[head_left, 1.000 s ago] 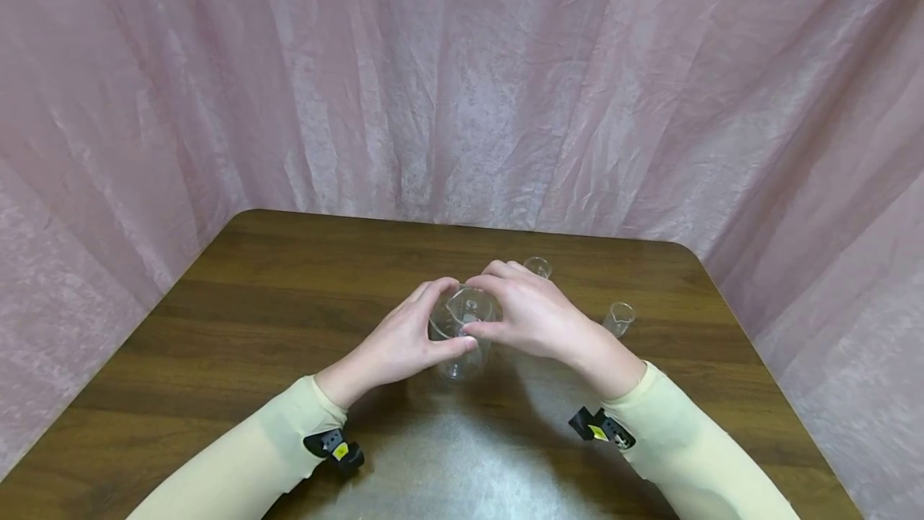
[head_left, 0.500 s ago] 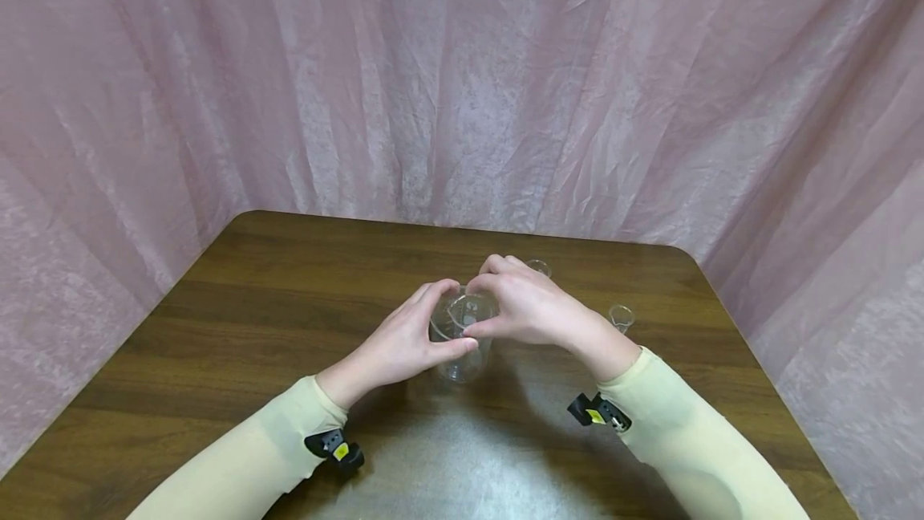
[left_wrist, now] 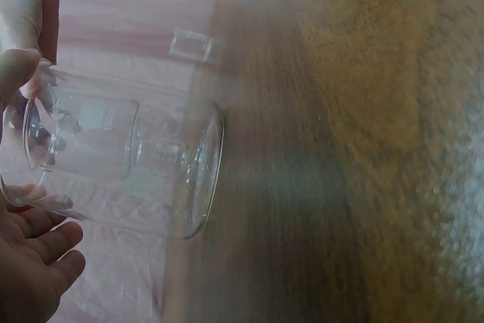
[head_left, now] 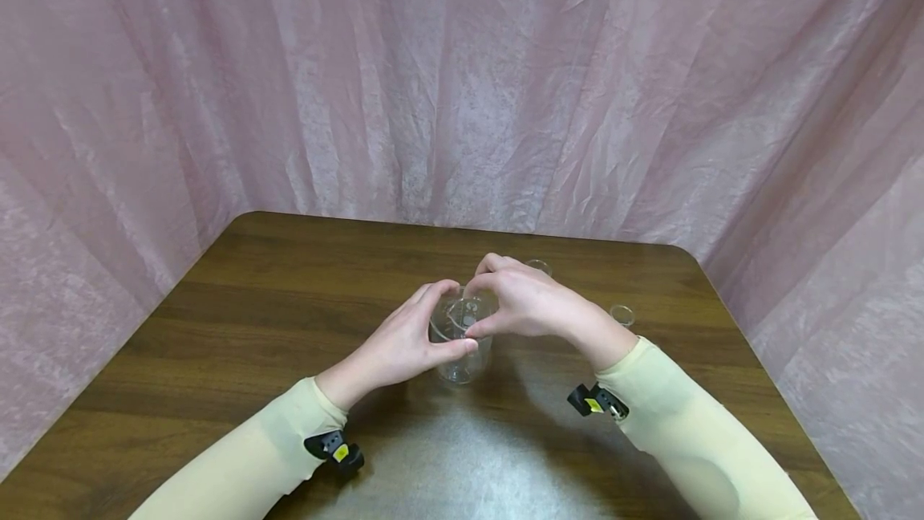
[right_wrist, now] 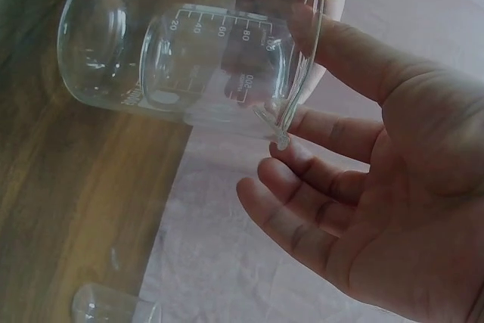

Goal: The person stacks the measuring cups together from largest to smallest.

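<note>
A large clear glass beaker (head_left: 460, 369) stands upright at the middle of the table. My left hand (head_left: 404, 339) grips it near the rim, thumb on the near side and fingers on the far side. Inside its upper part hangs a smaller glass beaker (left_wrist: 91, 145) with white graduations, its base apart from the large beaker's bottom. My right hand (head_left: 530, 299) pinches the small beaker by its rim between thumb and index finger. In the right wrist view, the other right fingers (right_wrist: 295, 209) are loosely bent outside the large beaker.
Behind my right hand, a small glass vessel (head_left: 538, 266) shows its rim. Another small glass vessel (head_left: 622, 314) stands farther right, partly hidden by my right forearm. The brown wooden table (head_left: 289, 279) ends at a pink curtain (head_left: 462, 103).
My right hand has shifted slightly away from me, its wrist a little left, now covering more of the right-hand glass vessel. My left hand has stayed on the large beaker.
</note>
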The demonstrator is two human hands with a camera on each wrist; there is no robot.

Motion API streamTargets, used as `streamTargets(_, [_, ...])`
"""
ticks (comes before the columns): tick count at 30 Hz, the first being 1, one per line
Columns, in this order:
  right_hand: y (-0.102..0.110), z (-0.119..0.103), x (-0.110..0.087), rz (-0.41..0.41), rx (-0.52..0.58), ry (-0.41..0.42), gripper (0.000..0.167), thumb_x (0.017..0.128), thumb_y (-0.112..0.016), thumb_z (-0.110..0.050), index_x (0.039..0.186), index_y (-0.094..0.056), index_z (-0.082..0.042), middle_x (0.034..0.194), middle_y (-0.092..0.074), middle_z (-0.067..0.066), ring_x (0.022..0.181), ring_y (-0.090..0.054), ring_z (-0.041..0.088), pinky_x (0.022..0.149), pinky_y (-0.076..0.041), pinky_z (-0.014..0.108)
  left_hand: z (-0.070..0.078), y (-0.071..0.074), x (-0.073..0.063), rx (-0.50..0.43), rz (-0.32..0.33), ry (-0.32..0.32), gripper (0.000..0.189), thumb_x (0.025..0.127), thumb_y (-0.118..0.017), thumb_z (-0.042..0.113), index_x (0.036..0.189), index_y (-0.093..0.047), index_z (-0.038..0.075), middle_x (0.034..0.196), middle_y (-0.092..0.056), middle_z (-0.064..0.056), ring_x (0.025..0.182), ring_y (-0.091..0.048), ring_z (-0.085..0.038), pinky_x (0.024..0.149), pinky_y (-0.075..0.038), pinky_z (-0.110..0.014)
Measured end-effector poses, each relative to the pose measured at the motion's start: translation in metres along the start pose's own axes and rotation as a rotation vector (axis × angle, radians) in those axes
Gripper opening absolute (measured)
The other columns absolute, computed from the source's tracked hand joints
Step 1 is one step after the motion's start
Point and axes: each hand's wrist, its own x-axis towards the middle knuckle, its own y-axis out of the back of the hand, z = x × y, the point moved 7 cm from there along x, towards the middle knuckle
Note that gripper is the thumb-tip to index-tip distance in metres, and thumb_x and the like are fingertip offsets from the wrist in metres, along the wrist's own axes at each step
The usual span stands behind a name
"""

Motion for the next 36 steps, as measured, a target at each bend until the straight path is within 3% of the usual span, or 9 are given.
streamTargets(9, [-0.001, -0.002, 0.006, -0.054, -0.032, -0.010, 0.052, 0.085, -0.096, -0.041, 0.127, -0.082, -0.016, 0.123, -0.065, -0.001, 0.105, -0.066, 0.018, 0.081, -0.057, 0.038, 0.000, 0.001, 0.000, -0.001, 0.002, -0.001, 0.082, 0.093, -0.086, 0.058, 0.156, -0.049, 0.021, 0.153, -0.056, -0.004, 0.138, -0.058, -0.024, 0.111, -0.051, -0.055])
streamTargets(18, [-0.006, -0.007, 0.015, -0.124, -0.117, -0.010, 0.050, 0.086, -0.096, -0.041, 0.129, -0.081, -0.018, 0.123, -0.065, -0.003, 0.110, -0.063, 0.017, 0.085, -0.057, 0.040, -0.001, 0.002, -0.003, -0.007, 0.005, 0.014, 0.081, 0.093, -0.087, 0.056, 0.156, -0.049, 0.022, 0.152, -0.057, -0.003, 0.134, -0.060, -0.024, 0.111, -0.050, -0.054])
streamTargets(26, [-0.006, -0.016, 0.022, -0.188, -0.215, 0.022, 0.031, 0.084, -0.094, -0.040, 0.106, -0.082, -0.021, 0.116, -0.064, -0.003, 0.100, -0.059, 0.018, 0.080, -0.054, 0.039, -0.002, 0.000, -0.003, -0.012, 0.004, 0.020, 0.082, 0.093, -0.087, 0.053, 0.158, -0.048, 0.022, 0.154, -0.056, -0.003, 0.139, -0.058, -0.023, 0.114, -0.048, -0.054])
streamTargets(36, [-0.016, -0.014, 0.028, -0.282, -0.244, 0.000, 0.037, 0.086, -0.094, -0.038, 0.116, -0.085, -0.018, 0.122, -0.064, -0.004, 0.110, -0.062, 0.018, 0.091, -0.057, 0.042, -0.002, -0.003, -0.001, -0.021, -0.013, 0.009, 0.082, 0.093, -0.086, 0.054, 0.159, -0.048, 0.022, 0.155, -0.055, -0.002, 0.141, -0.056, -0.022, 0.114, -0.048, -0.052])
